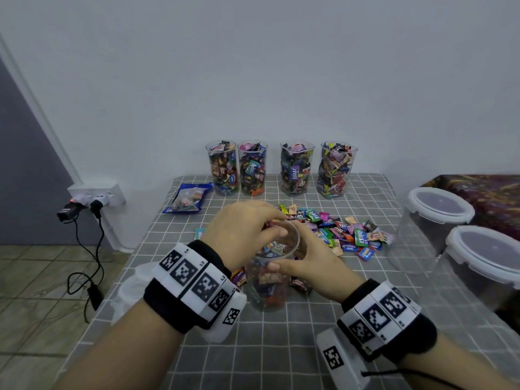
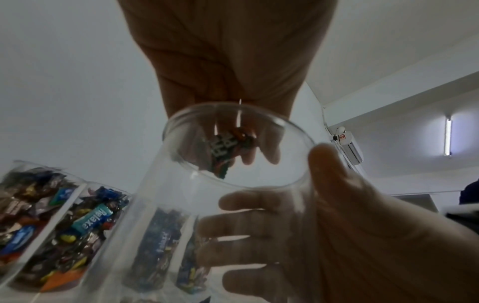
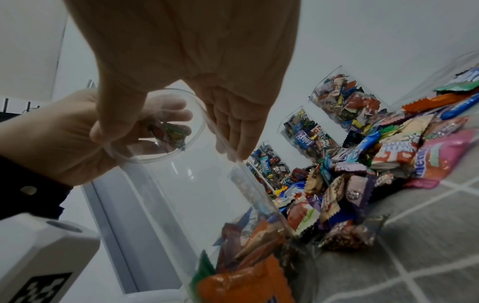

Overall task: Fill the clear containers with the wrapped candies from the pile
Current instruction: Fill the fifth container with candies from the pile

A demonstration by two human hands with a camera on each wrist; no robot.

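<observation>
Just below the middle of the head view, a clear container point(image 1: 270, 280) stands upright on the grey checked tablecloth point(image 1: 281, 347), its lower part holding wrapped candies while the upper part is still bare. The right hand point(image 1: 309, 266) wraps around its upper wall from the right side of the frame, thumb on the near side just under the rim and fingers curled round the far side; in the left wrist view those fingers point(image 2: 249, 229) show through the clear wall. The left hand point(image 1: 242, 229) hangs directly over the container's mouth, fingertips bunched together and pointing down, pinching a few wrapped candies point(image 2: 225, 147) right at the level of the rim, so the candies sit inside the ring of the opening and above the fill. The loose candy pile point(image 1: 337, 232) lies on the cloth to the right of and behind the container, close to the right hand's knuckles. Along the top edge of the table, four filled containers point(image 1: 281, 170) stand in a row against the wall. A blue candy bag point(image 1: 188, 198) lies flat at their left. At the right edge of the frame sit two round lidded tubs point(image 1: 461, 237), one nearer than the other. On the wall at the left, plugs with dangling cables fill a socket point(image 1: 98, 195).
</observation>
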